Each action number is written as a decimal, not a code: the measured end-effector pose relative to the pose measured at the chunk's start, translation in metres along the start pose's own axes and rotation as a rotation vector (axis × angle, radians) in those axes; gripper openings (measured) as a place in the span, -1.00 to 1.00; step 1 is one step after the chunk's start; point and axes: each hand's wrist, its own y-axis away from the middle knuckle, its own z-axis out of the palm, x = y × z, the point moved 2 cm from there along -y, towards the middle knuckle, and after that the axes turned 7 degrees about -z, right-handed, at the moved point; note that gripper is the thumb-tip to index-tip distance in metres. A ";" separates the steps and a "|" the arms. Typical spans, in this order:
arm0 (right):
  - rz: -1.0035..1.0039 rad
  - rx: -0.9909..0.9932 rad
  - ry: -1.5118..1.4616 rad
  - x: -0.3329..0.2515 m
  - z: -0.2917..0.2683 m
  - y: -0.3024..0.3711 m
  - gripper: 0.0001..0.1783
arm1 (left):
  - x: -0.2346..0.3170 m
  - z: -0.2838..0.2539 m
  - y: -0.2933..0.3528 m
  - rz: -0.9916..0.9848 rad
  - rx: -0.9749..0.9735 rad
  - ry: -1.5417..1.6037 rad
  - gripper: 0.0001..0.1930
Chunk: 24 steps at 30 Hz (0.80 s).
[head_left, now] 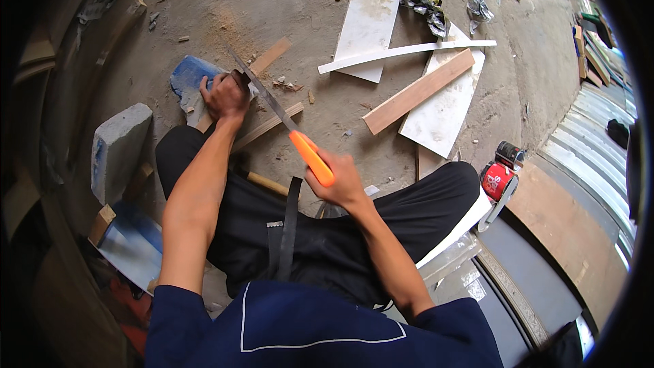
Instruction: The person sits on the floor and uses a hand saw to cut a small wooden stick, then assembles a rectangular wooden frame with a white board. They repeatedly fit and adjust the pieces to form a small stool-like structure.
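The right hand (335, 178) is closed around the orange handle (308, 150) of a handsaw (274, 105). The blade of this saw lies across a wooden strip (270, 56), which is in front of the person, low over the floor (531, 48). The left hand (226, 97) is bent downward beside the blade, near the strip; whether its fingers pinch the wood, I cannot tell. Near the right knee, a red can (496, 178) carries large white lettering on its side.
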 end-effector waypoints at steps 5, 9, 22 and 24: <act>-0.016 0.030 -0.006 0.009 0.016 -0.045 -0.82 | 0.002 0.003 0.001 0.078 -0.045 -0.039 -0.79; 0.021 0.060 -0.050 -0.018 -0.002 -0.006 -0.86 | 0.002 -0.004 0.011 0.038 0.049 0.032 -0.82; 0.076 0.006 -0.002 -0.013 -0.008 -0.014 -0.86 | -0.006 -0.010 -0.002 -0.625 0.221 0.138 -0.71; 0.057 -0.007 0.024 -0.015 -0.005 -0.017 -0.85 | -0.005 -0.009 -0.009 -0.702 0.259 0.081 -0.72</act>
